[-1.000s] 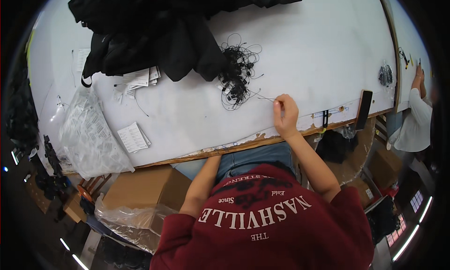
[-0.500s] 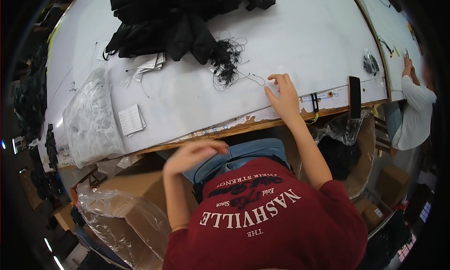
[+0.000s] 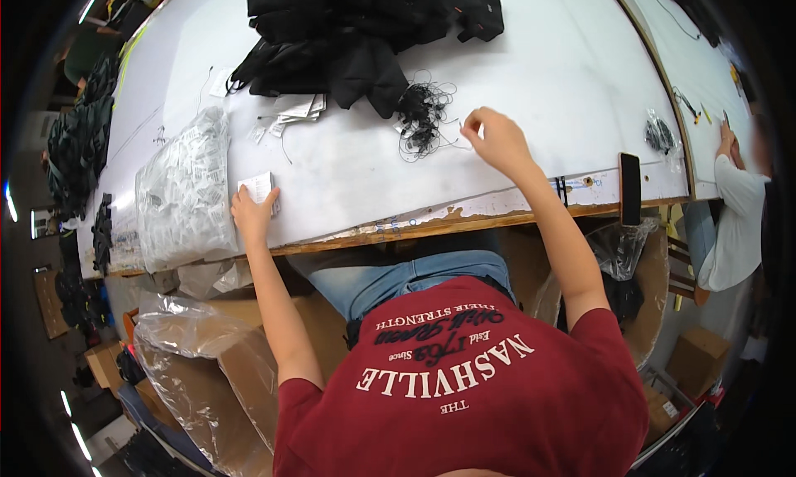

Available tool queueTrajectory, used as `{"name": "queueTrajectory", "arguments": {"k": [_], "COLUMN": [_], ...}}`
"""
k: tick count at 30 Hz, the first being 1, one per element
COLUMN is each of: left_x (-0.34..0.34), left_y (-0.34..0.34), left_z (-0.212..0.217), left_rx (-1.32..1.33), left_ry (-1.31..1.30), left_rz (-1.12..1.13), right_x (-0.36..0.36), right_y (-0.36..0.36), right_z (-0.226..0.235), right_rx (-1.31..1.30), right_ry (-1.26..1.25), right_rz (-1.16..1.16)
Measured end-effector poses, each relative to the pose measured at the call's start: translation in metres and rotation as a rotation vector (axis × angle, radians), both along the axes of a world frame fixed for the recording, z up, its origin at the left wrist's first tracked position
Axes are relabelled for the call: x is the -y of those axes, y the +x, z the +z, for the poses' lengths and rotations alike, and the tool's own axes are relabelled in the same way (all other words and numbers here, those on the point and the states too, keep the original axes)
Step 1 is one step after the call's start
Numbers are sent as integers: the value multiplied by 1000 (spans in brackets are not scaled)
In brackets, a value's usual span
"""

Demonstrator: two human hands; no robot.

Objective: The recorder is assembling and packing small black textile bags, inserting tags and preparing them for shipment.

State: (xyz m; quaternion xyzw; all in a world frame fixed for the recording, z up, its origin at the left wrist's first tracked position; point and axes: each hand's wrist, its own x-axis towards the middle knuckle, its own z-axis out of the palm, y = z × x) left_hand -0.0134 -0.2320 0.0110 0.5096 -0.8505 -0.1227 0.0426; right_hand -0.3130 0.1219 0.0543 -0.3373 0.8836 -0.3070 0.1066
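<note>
The left hand (image 3: pixel 251 214), which half a second ago hung off the tabletop above the person's lap, now lies on the white tabletop (image 3: pixel 547 71) near its front edge, fingers spread flat on a small stack of white paper tags (image 3: pixel 259 187); it presses rather than grips. Just left of that stack sits a clear plastic bag of white tags (image 3: pixel 184 187). The right hand (image 3: pixel 496 137) has stayed out on the tabletop, right of a tangle of thin black strings (image 3: pixel 423 121); its fingertips are pinched together at the loose strands, though whether a strand is actually caught between them cannot be told. Beyond the strings, at the far side, lies a heap of black garments (image 3: pixel 365 25), with a few loose white tags (image 3: pixel 292 111) at its near left edge. A black phone (image 3: pixel 630 187) rests at the tabletop's near right edge. At the far right, another person in a white top (image 3: pixel 734 220) works at the neighbouring table.
</note>
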Motion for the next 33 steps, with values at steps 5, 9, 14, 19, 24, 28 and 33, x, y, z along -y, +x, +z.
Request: {"name": "queueTrajectory", "arguments": {"k": [5,9,14,19,24,28,33], "left_x": [5,0,-23,-81,-167,-206,-222], "left_y": [4,3,-15,-38,-66,-70,-63], "left_z": [6,12,44,75,107,114,118], "left_rx": [-123,-253,-422,-808,-1105,-1125,-1121], "left_ry": [-62,-163,-272,48,463,550,478], "left_rz": [11,7,32,-157,-318,-387,-348], "right_x": [15,24,34,38,46,38,30], "right_y": [1,-4,7,15,82,111,118], "right_z": [58,75,91,97,69,70,73], "right_rx": [-137,-321,-288,957,721,391,291], "right_ry": [-485,-587,-681,-1044,-808,-674,-673], "right_rz": [-9,-17,-114,196,202,127,136]}}
